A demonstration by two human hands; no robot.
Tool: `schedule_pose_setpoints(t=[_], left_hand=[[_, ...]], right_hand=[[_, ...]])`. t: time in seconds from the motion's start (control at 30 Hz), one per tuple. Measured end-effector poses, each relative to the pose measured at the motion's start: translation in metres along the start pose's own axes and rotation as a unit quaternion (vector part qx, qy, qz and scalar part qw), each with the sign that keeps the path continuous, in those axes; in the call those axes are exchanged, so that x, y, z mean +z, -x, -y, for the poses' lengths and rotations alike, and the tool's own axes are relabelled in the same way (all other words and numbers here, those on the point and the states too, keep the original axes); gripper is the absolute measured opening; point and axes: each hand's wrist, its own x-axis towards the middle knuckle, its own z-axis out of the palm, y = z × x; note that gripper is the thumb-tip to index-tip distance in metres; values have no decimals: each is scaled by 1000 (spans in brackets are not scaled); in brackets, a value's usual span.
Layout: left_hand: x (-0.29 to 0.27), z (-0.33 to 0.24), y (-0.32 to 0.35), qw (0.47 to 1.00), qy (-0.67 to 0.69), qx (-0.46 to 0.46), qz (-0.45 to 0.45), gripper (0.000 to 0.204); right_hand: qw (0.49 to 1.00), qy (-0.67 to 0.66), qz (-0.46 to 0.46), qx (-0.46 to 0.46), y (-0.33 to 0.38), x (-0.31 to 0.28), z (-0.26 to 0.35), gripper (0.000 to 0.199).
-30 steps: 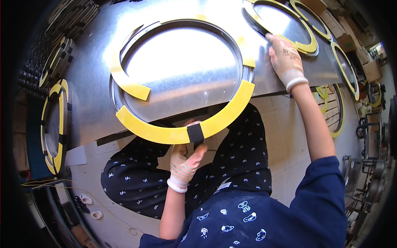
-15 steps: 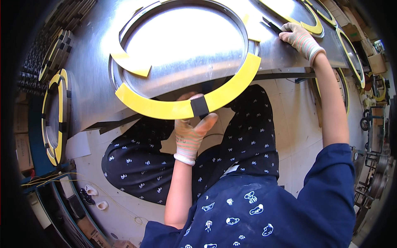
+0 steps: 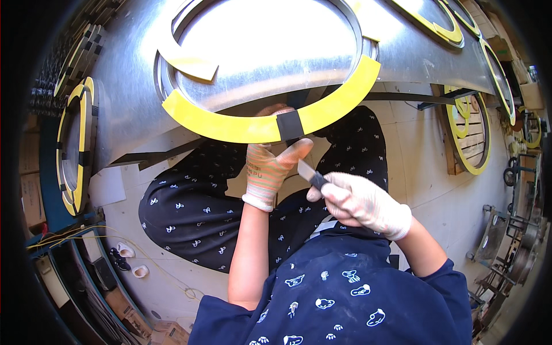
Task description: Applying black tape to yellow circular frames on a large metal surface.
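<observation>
A: Since you're looking straight down, what sits nearest?

B: The right hand [image 3: 359,204], gloved, fingers curled tight round a small knife [image 3: 310,174]; its blade points up and left toward the other hand. Just beyond, the left hand [image 3: 270,169], in a striped glove, reaches up under the edge of the metal sheet [image 3: 123,92]. Its thumb is stretched out toward the black tape [image 3: 290,125]; the fingers go behind the sheet's edge, so I cannot tell how far they are closed or whether they grip anything.

A: And the work itself?

B: A yellow band [image 3: 230,125] runs round the lower rim of the round opening [image 3: 270,46] in the sheet, and the black tape wraps it at the lowest point, right above the left thumb. My guess is that the lower arc is laid and joined. A loose yellow end [image 3: 187,63] sits upper left, and the top of the ring looks bare, so that part seems left to do.

A: Anything unclear?

B: The top of the opening is cut off by the frame. Glare washes out the metal inside. Farther off, more yellow-rimmed rings [image 3: 75,144] stand left and right, bent by the lens and hard to read.
</observation>
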Motion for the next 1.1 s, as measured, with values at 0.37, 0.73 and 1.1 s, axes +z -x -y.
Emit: schedule_pose_setpoints(t=[0.37, 0.73, 1.1], left_hand=[[-10, 33, 4, 989, -137, 14, 50, 52], [-31, -61, 55, 960, -53, -180, 205, 76], [52, -15, -13, 995, -7, 58, 77, 77]], right_hand=[[968, -31, -60, -243, -67, -12, -9, 47], [831, 300, -389, -262, 16, -116, 69, 43], [471, 726, -398, -304, 113, -80, 64, 4]])
